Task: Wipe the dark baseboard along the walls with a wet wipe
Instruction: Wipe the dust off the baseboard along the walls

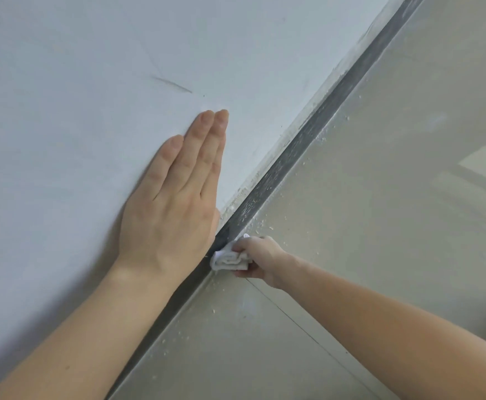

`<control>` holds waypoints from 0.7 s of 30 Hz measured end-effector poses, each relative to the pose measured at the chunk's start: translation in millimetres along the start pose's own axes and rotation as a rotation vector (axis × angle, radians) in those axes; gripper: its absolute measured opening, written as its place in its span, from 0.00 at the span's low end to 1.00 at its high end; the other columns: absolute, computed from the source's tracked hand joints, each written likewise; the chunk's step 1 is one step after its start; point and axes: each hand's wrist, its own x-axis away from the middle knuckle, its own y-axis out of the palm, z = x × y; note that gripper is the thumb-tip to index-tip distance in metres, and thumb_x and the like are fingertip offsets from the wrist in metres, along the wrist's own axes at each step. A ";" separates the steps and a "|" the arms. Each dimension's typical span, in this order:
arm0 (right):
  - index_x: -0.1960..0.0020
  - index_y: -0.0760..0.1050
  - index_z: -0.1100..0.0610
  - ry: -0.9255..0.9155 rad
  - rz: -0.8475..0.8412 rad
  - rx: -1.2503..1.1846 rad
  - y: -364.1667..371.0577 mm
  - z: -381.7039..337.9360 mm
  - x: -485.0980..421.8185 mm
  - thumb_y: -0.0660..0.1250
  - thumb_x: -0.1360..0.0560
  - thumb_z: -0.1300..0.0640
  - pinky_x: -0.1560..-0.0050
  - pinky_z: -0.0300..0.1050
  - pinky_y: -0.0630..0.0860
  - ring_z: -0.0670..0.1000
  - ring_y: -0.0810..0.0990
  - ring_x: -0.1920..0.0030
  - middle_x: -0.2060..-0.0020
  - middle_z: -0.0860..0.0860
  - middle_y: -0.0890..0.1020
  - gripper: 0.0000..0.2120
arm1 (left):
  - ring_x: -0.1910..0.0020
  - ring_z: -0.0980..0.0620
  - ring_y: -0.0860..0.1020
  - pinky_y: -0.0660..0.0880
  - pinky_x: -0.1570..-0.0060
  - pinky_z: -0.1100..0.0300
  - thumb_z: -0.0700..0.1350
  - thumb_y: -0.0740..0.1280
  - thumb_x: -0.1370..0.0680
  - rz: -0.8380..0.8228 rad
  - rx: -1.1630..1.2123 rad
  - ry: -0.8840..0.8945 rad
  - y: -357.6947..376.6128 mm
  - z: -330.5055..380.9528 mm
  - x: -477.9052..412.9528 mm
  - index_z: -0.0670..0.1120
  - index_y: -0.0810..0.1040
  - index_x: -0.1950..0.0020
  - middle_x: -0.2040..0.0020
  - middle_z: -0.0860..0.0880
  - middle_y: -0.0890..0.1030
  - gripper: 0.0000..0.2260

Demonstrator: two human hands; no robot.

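Leaning flat against the pale wall (91, 96) at centre left, the left hand (172, 203) has its fingers straight and pressed together, holding nothing. Just to its right, the dark baseboard (317, 122) runs diagonally from the lower left to the upper right of the frame, dusty and speckled. Low on it, near the centre, the right hand (257, 256) pinches a folded white wet wipe (230, 259) against the strip. White crumbs dot the beige floor (394, 197) on the right.
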 end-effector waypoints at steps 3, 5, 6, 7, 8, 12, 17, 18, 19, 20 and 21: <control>0.57 0.77 0.62 0.017 -0.025 -0.086 6.5 -7.0 1.8 0.63 0.25 0.67 0.58 0.46 0.81 0.54 0.80 0.64 0.57 0.59 0.79 0.05 | 0.24 0.51 0.48 0.42 0.27 0.55 0.43 0.49 0.25 -0.035 0.047 -0.021 -3.1 1.3 1.0 0.38 0.47 0.22 0.21 0.46 0.49 0.31; 0.62 0.73 0.61 0.014 0.005 -0.132 4.5 -20.2 3.2 0.62 0.25 0.69 0.56 0.47 0.81 0.54 0.78 0.66 0.61 0.58 0.78 0.08 | 0.24 0.50 0.48 0.42 0.27 0.55 0.43 0.49 0.25 -0.044 0.054 -0.017 -4.4 0.5 1.9 0.38 0.47 0.22 0.21 0.46 0.49 0.31; 0.64 0.72 0.62 0.011 0.027 -0.144 1.0 -28.3 2.7 0.62 0.25 0.69 0.55 0.48 0.81 0.53 0.77 0.68 0.65 0.58 0.77 0.09 | 0.24 0.50 0.47 0.42 0.27 0.55 0.43 0.49 0.25 -0.048 0.058 -0.017 -5.0 -0.2 2.2 0.38 0.47 0.22 0.21 0.46 0.49 0.31; 0.65 0.71 0.63 0.004 0.044 -0.132 -4.0 -36.6 2.4 0.62 0.25 0.70 0.54 0.50 0.81 0.54 0.77 0.69 0.67 0.58 0.77 0.10 | 0.24 0.50 0.46 0.41 0.27 0.55 0.42 0.49 0.25 -0.056 0.064 -0.018 -5.9 -0.8 2.1 0.38 0.46 0.22 0.21 0.46 0.48 0.31; 0.65 0.71 0.64 -0.006 0.059 -0.134 -10.0 -44.5 3.6 0.62 0.25 0.70 0.53 0.50 0.81 0.54 0.77 0.69 0.67 0.58 0.77 0.10 | 0.23 0.50 0.46 0.40 0.27 0.55 0.42 0.49 0.25 -0.068 0.074 -0.020 -6.9 -1.1 1.5 0.38 0.46 0.22 0.21 0.47 0.47 0.31; 0.59 0.73 0.64 -0.086 0.159 -0.340 -38.7 -69.0 12.9 0.62 0.25 0.68 0.65 0.44 0.81 0.53 0.79 0.70 0.64 0.59 0.79 0.05 | 0.23 0.49 0.44 0.36 0.27 0.56 0.41 0.49 0.26 -0.098 0.109 -0.041 -8.5 0.9 0.9 0.39 0.46 0.22 0.21 0.47 0.46 0.32; 0.62 0.72 0.60 -0.110 0.167 -0.170 -46.3 -50.5 29.6 0.58 0.22 0.65 0.62 0.46 0.80 0.51 0.78 0.68 0.62 0.55 0.78 0.10 | 0.23 0.49 0.45 0.39 0.26 0.55 0.41 0.49 0.26 -0.091 0.104 -0.040 -8.0 2.8 1.1 0.38 0.46 0.22 0.21 0.47 0.47 0.32; 0.63 0.72 0.60 -0.080 0.117 -0.067 -38.1 -37.3 31.4 0.58 0.22 0.65 0.59 0.48 0.81 0.53 0.79 0.67 0.62 0.56 0.78 0.11 | 0.23 0.49 0.45 0.39 0.26 0.55 0.41 0.49 0.26 -0.095 0.098 -0.038 -8.4 3.4 1.3 0.38 0.46 0.22 0.21 0.47 0.47 0.32; 0.61 0.73 0.61 -0.045 0.060 -0.009 -28.0 -24.3 32.4 0.59 0.23 0.66 0.56 0.50 0.82 0.54 0.80 0.67 0.62 0.57 0.78 0.10 | 0.23 0.49 0.45 0.40 0.27 0.55 0.41 0.50 0.26 -0.099 0.092 -0.036 -8.8 3.9 1.5 0.38 0.45 0.22 0.21 0.47 0.47 0.32; 0.58 0.74 0.61 -0.008 0.006 -0.016 -17.4 -12.7 32.4 0.59 0.23 0.66 0.55 0.50 0.83 0.54 0.80 0.66 0.61 0.57 0.79 0.07 | 0.24 0.49 0.45 0.40 0.27 0.55 0.41 0.50 0.27 -0.102 0.086 -0.035 -8.9 4.2 1.4 0.38 0.45 0.22 0.21 0.47 0.47 0.33; 0.55 0.74 0.62 0.019 -0.030 -0.048 -7.3 -3.7 31.1 0.59 0.24 0.65 0.54 0.49 0.83 0.54 0.80 0.66 0.61 0.57 0.78 0.05 | 0.24 0.49 0.45 0.39 0.27 0.55 0.41 0.51 0.27 -0.106 0.080 -0.032 -9.2 4.4 1.1 0.39 0.45 0.22 0.21 0.47 0.47 0.33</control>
